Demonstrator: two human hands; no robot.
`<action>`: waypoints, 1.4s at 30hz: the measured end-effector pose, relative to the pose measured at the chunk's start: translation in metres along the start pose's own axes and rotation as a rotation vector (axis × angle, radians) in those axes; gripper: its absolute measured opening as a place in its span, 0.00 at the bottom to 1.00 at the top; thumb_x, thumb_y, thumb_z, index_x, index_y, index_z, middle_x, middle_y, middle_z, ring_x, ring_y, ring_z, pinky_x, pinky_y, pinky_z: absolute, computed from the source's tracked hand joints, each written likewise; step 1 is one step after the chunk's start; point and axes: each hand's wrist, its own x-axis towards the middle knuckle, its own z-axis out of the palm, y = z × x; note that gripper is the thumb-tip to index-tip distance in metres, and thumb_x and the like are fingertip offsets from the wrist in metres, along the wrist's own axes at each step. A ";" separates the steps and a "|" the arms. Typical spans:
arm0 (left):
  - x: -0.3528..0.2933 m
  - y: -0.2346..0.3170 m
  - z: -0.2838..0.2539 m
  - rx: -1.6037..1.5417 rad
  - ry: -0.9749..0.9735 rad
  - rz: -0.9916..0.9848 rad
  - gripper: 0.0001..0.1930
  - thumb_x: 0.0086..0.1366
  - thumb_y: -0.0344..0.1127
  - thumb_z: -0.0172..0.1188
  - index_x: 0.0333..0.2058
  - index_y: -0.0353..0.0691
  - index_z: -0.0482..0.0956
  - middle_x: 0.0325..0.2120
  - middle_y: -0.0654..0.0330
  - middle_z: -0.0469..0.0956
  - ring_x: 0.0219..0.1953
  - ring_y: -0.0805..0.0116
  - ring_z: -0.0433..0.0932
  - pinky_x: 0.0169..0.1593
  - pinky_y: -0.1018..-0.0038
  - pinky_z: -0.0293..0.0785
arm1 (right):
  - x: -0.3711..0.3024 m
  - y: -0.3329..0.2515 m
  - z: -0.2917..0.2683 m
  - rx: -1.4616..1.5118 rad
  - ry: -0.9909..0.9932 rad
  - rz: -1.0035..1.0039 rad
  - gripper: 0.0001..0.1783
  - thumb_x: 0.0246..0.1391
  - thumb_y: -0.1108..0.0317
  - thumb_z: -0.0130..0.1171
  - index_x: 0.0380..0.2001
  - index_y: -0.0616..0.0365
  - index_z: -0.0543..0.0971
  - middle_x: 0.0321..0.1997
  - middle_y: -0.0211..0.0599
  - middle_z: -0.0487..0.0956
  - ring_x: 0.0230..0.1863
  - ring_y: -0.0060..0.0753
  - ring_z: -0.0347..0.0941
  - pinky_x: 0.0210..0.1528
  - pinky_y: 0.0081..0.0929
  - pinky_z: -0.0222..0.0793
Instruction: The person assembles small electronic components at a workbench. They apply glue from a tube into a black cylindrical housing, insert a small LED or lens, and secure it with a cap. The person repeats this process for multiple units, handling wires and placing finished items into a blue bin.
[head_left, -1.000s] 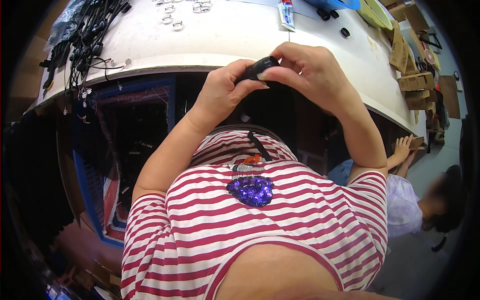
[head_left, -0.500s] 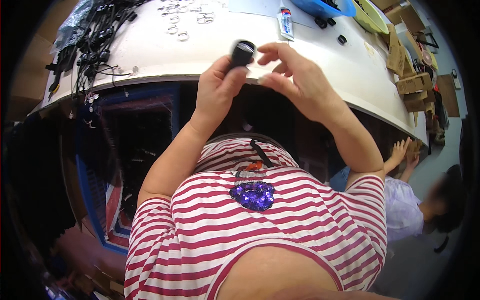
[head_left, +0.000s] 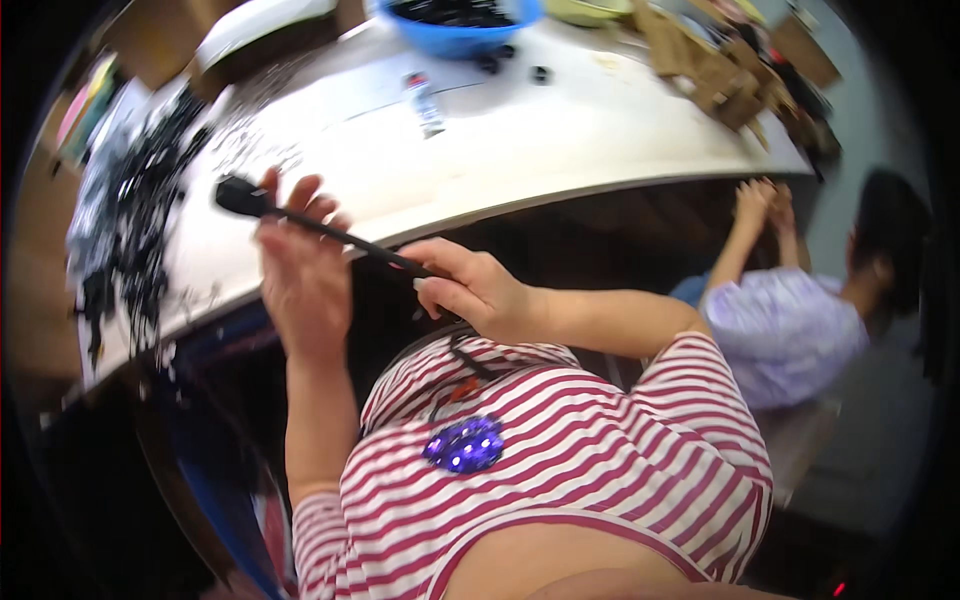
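Note:
My right hand [head_left: 475,290] is closed round one end of a thin black cord [head_left: 345,237], thumb and fingers pinched on it in front of my striped shirt. At the cord's other end is a thick black cylinder-shaped head [head_left: 241,196], blurred by motion. The cord stretches up and to the left, past the fingers of my left hand [head_left: 308,265]. That hand is raised, fingers spread, behind and beside the cord; whether it touches the cord I cannot tell.
On the white table [head_left: 560,130] lie a tube [head_left: 424,105], a blue bowl [head_left: 455,40] of black parts, and a heap of black cords [head_left: 140,220]. Cardboard boxes [head_left: 700,75] sit at the far right. A co-worker [head_left: 785,320] sits at the right.
The view has turned. Earlier my left hand gripped the black head; now its fingers are spread. My right hand, empty before, now grips the cord, drawn out between the hands.

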 end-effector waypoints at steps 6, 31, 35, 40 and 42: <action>-0.014 0.009 -0.005 0.303 -0.011 -0.090 0.32 0.63 0.52 0.47 0.59 0.41 0.51 0.49 0.58 0.64 0.45 0.73 0.66 0.47 0.77 0.63 | 0.023 -0.107 -0.102 -0.026 0.292 -0.221 0.20 0.58 0.63 0.42 0.49 0.65 0.67 0.20 0.30 0.68 0.20 0.19 0.62 0.23 0.15 0.57; -0.010 0.023 -0.042 0.546 0.029 -0.160 0.17 0.64 0.32 0.48 0.52 0.35 0.65 0.37 0.61 0.71 0.33 0.79 0.69 0.40 0.82 0.65 | -0.030 0.092 -0.380 -1.225 0.895 0.051 0.19 0.54 0.65 0.44 0.49 0.55 0.72 0.42 0.46 0.76 0.40 0.40 0.74 0.43 0.31 0.66; -0.010 0.056 -0.083 0.970 0.132 0.029 0.14 0.63 0.28 0.49 0.48 0.34 0.69 0.37 0.61 0.73 0.37 0.78 0.69 0.42 0.82 0.65 | -0.024 0.117 -0.369 -1.415 0.802 0.455 0.17 0.55 0.64 0.44 0.47 0.54 0.74 0.45 0.43 0.74 0.47 0.42 0.69 0.47 0.33 0.63; 0.038 0.136 -0.195 1.414 0.442 0.477 0.09 0.58 0.27 0.52 0.37 0.38 0.77 0.34 0.59 0.76 0.35 0.72 0.73 0.39 0.78 0.69 | 0.021 0.087 -0.335 -1.412 0.695 -0.082 0.15 0.54 0.67 0.48 0.44 0.56 0.75 0.47 0.41 0.73 0.52 0.41 0.65 0.53 0.34 0.59; 0.059 0.179 -0.221 1.643 0.615 0.492 0.09 0.58 0.29 0.53 0.38 0.39 0.77 0.36 0.57 0.76 0.38 0.66 0.74 0.41 0.74 0.69 | 0.064 0.060 -0.255 -1.141 0.617 -0.272 0.14 0.52 0.71 0.51 0.43 0.59 0.75 0.46 0.40 0.73 0.51 0.38 0.66 0.56 0.32 0.56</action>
